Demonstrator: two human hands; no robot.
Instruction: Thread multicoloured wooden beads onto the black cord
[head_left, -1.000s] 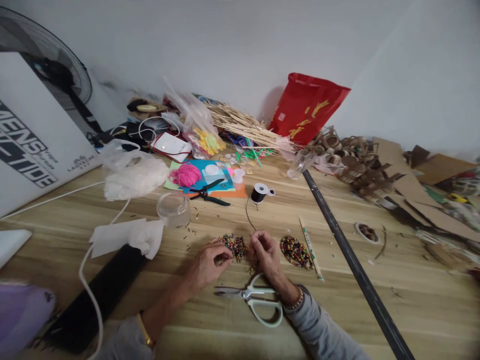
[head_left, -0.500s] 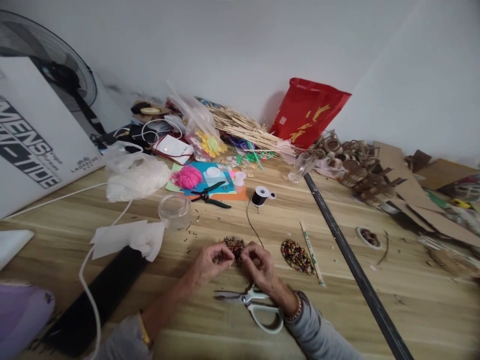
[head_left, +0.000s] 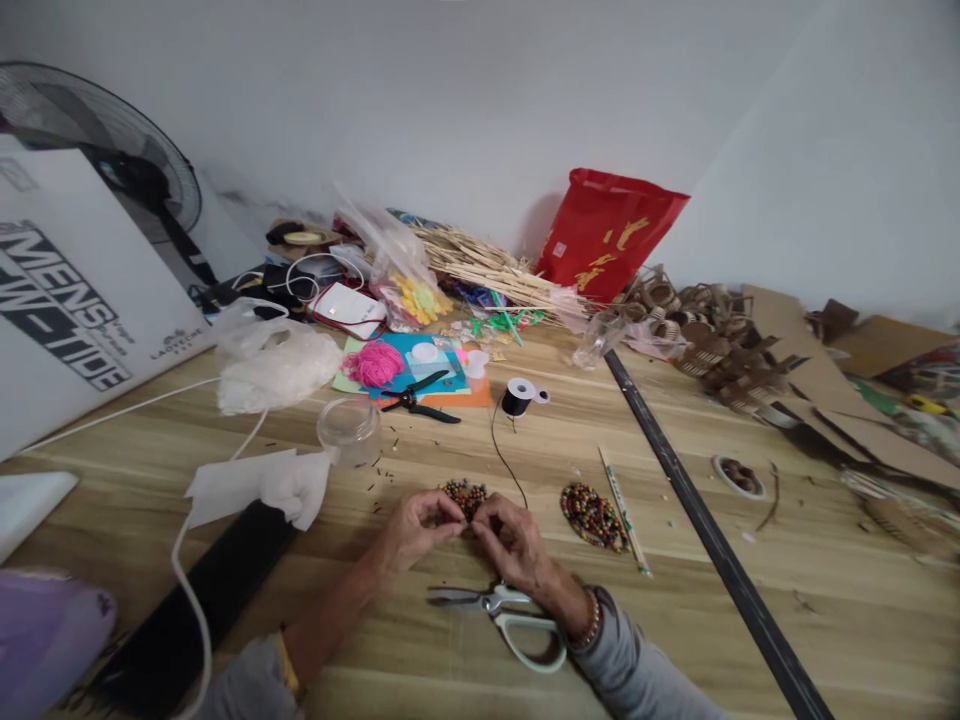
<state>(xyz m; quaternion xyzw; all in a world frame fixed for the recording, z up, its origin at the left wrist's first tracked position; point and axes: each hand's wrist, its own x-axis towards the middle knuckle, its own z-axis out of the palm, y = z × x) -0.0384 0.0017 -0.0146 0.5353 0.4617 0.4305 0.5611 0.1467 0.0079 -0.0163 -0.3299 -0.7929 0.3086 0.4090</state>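
Note:
My left hand [head_left: 418,532] is closed in a thumb-and-finger pinch. Opposite it, almost tip to tip, my right hand [head_left: 511,540] pinches in the same way. Whatever sits in the fingertips is too small to make out. Just beyond them lies a pile of mixed coloured beads [head_left: 466,494], partly hidden by the hands. From a spool of black cord [head_left: 517,397] a thin black strand [head_left: 504,455] runs toward my right hand and drops out of sight behind it. Scissors with pale handles [head_left: 528,638] lie below my right wrist, blades apart. A coil of strung beads [head_left: 592,517] rests to the right.
A striped stick [head_left: 624,512] lies beside the bead coil. Further right, a dark strip [head_left: 697,510] crosses the table. Black-handled pliers [head_left: 420,398], pink yarn [head_left: 375,364] and a clear jar [head_left: 350,432] stand farther back. A white cable [head_left: 196,590] trails at left.
My fingertips have come slightly closer together, the right hand shifting a little left. The whole view has tilted slightly; the things on the table stay in place.

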